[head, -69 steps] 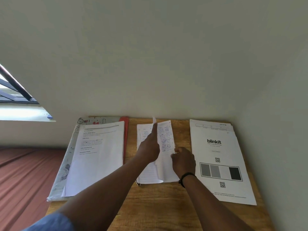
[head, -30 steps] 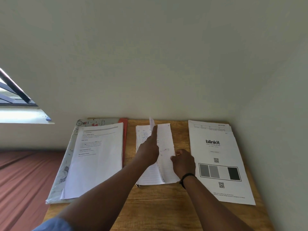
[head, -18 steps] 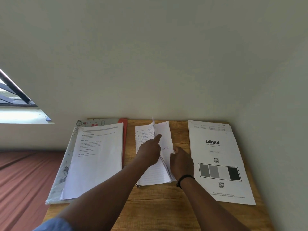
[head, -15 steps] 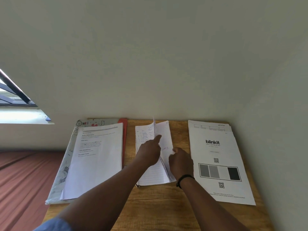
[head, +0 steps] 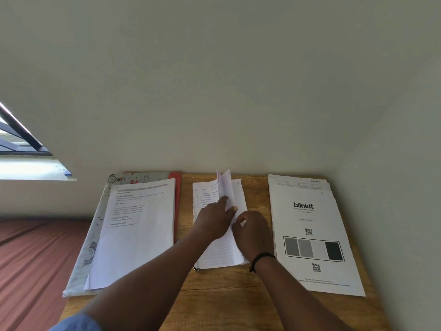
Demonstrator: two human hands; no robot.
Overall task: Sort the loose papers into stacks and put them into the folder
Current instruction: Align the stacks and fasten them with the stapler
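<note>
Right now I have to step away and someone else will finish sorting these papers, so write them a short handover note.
Left hand: on the middle stack of lined handwritten sheets, fingers holding a raised sheet on edge.
Right hand: at that stack's right edge, fingers curled at the sheets; exact grip unclear.
Typed pages lie on the patterned folder at the left of the wooden table; a red edge shows beside it. The blinkit stack lies at the right.
Done: three separate piles.
Left: finish leafing through the middle pile, then put the stacks into the folder.
</note>
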